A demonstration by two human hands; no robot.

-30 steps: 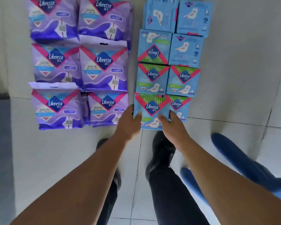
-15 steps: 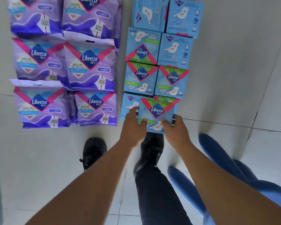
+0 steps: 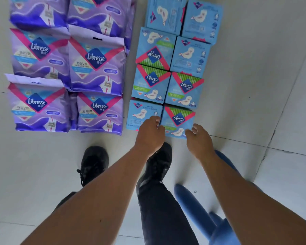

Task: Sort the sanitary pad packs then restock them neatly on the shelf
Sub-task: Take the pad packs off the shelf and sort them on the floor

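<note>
1. On the tiled floor (image 3: 254, 85), two sorted groups are laid out: purple packs (image 3: 95, 68) in a block on the left, blue packs (image 3: 173, 59) in a two-wide column on the right.
2. At the near end of the blue column lies the front pack (image 3: 177, 121), face up, its logo readable from the person's side, just beside a face-down pack (image 3: 143, 114) on its left.
3. The front pack is flanked by both hands. The left hand (image 3: 149, 135) is placed at its left edge, over the seam with the face-down pack; the right hand (image 3: 199, 138) sits at its near right corner.
4. The fingers (image 3: 155, 121) of the left hand are curled against the pack's edge; those of the right hand are loosely bent and a little apart. Whether either hand is actually gripping or only touching cannot be told — the contact is hidden by the knuckles.
5. The relation that matters: the pack lies directly ahead of the fingers and between them, its sides running away from the person, in line with the column. Neither hand is clearly nearer — both reach it about equally.
6. The step is judged to be the squaring of this pack into its row; restocking on a shelf is not yet begun, and no shelf is seen.
7. Black shoes (image 3: 94, 161) and a blue stool (image 3: 201, 209) are seen below the arms.
</note>
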